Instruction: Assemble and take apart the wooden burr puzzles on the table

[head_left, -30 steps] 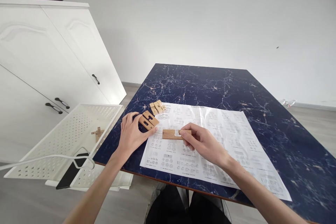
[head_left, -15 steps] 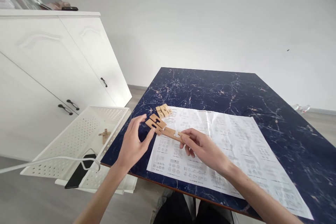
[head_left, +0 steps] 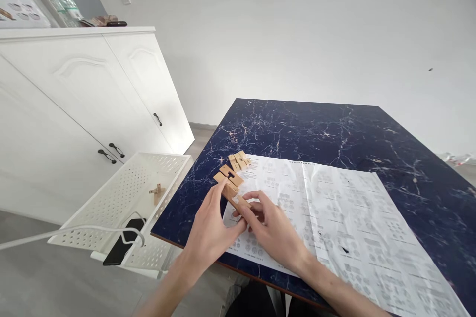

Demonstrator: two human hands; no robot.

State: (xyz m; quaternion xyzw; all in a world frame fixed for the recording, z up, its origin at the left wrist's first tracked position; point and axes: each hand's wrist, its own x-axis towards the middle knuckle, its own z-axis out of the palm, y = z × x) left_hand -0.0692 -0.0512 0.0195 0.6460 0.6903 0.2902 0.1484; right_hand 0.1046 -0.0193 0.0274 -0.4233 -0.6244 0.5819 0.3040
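Note:
A slim notched wooden puzzle piece (head_left: 233, 203) slants across the sheet's left edge. My right hand (head_left: 273, 223) pinches its near end between thumb and fingers. My left hand (head_left: 211, 220) has closed in from the left, fingertips at the piece's far end and thumb beside my right fingers; part of its hold is hidden. Just beyond my left fingertips lie flat wooden plates (head_left: 235, 180) with a keyhole-like slot. A small block of joined wooden pieces (head_left: 240, 160) rests farther back at the paper's corner.
A creased printed sheet (head_left: 334, 198) covers much of the dark blue marbled table (head_left: 297, 129). Left of the table is a white perforated basket (head_left: 89, 213) holding a wooden cross-shaped piece (head_left: 156, 193) and a black item with a white cable (head_left: 126, 240). A white cabinet (head_left: 122, 89) stands behind.
My left hand has moved right, from beside the plates onto the wooden piece, and its thumb now meets my right hand. The head view has shifted slightly left.

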